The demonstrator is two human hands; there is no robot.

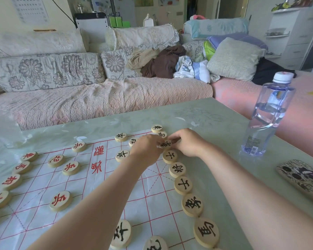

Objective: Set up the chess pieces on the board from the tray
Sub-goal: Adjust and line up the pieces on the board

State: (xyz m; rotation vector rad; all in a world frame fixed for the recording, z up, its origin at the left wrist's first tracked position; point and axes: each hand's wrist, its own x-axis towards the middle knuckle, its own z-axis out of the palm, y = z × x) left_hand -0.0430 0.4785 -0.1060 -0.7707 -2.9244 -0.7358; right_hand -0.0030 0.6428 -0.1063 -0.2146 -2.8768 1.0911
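A thin white plastic board sheet [43, 210] with red grid lines lies on the table. Round wooden discs stand on it: red-lettered ones [61, 200] at the left, black-lettered ones in a column down the right edge [182, 184]. Both my hands meet at the far right of the board over one black-lettered disc [166, 144]. My left hand [145, 150] pinches its left rim, and my right hand [188, 142] pinches its right rim. The disc sits in line with the right column, just above another black disc [170, 156]. No tray is in view.
A clear water bottle [268, 116] stands on the pale green table [215, 120] at the right. A phone in a patterned case [302, 179] lies near the right edge. A sofa with cushions and clothes [98, 94] runs behind the table.
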